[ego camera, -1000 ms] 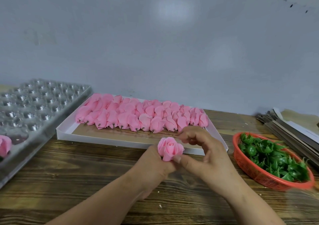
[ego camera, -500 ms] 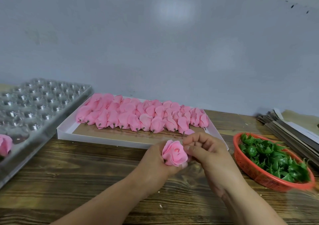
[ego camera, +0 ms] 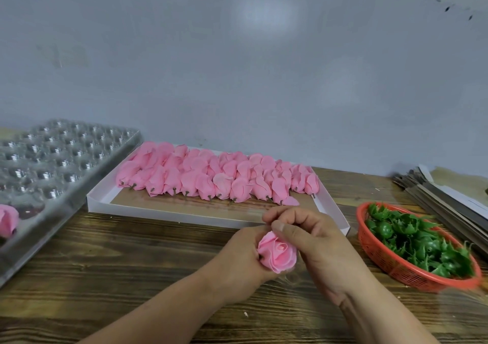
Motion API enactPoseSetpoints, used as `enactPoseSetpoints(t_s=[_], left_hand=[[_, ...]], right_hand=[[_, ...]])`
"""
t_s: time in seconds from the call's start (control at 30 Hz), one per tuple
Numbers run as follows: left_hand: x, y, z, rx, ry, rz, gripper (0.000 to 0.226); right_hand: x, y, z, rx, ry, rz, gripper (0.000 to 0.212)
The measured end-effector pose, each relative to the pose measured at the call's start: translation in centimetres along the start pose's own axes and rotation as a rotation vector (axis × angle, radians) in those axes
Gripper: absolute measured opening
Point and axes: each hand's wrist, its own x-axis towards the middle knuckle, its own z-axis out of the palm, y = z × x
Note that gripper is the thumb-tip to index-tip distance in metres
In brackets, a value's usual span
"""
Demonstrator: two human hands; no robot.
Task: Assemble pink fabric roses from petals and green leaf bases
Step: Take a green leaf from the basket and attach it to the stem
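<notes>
My left hand (ego camera: pixel 239 260) grips a pink fabric rose (ego camera: pixel 277 255) from below and behind, its bloom facing up toward me. My right hand (ego camera: pixel 314 243) curls over the rose's right side, thumb and fingers pinching its outer petal near the top. Its base is hidden inside my left hand. Behind the hands, a white shallow tray (ego camera: pixel 169 213) holds rows of pink rose heads (ego camera: pixel 211 177) with short stems. A red plastic basket (ego camera: pixel 420 275) at the right holds several green leaf bases (ego camera: pixel 422 240).
A clear plastic blister tray (ego camera: pixel 52 159) with round cavities lies at the left, with one pink rose (ego camera: pixel 8 219) in its near corner. A stack of flat grey cardboard pieces (ego camera: pixel 449 201) lies at the far right. The wooden tabletop (ego camera: pixel 132 264) ends at a grey wall.
Both hands have lowered the rose toward me and tilted its bloom upward. My right fingers closed in from spread above the rose to pinching its outer petal.
</notes>
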Motion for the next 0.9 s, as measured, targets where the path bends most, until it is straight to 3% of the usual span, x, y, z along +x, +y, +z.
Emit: enactPoseSetpoints(t_s=[0.1,0.17,0.2,0.27,0.4,0.5,0.63,0.8,0.9], left_hand=[[-0.1,0.1,-0.2,-0.046,0.064,-0.039,0.018],[-0.1,0.3,-0.3,-0.09,0.1,-0.05,0.017],[-0.1,0.4,-0.4,-0.126,0.109,-0.051,0.02],[-0.1,0.4,-0.4,-0.212,0.133,-0.074,0.027],[0.2,0.0,-0.4,-0.324,0.249,-0.118,0.018],[0.5,-0.1,-0.2,-0.457,0.339,-0.11,0.014],[0.7,-0.2,0.0,-0.633,0.387,-0.124,0.046],[0.8,0.0,0.6,-0.79,0.382,-0.135,0.025],[0.8,0.3,0.9,-0.879,0.42,-0.138,0.035]], right_hand=[[0.3,0.4,-0.5,0.034,0.102,0.026,0.016],[0.7,0.7,-1.1,0.048,0.181,0.041,0.007],[0.8,0.8,-1.3,0.033,0.2,0.054,0.014],[0.8,1.0,-1.4,-0.087,0.173,0.077,0.022],[0.4,1.5,-0.4,-0.386,0.053,0.041,0.01],[0.1,2.1,1.4,-0.213,0.022,-0.034,0.015],[-0.3,3.0,2.9,-0.115,0.13,-0.118,0.022],[-0.5,3.1,3.5,-0.096,0.142,-0.166,0.03],[-0.5,3.2,3.5,-0.166,0.14,-0.204,0.029]])
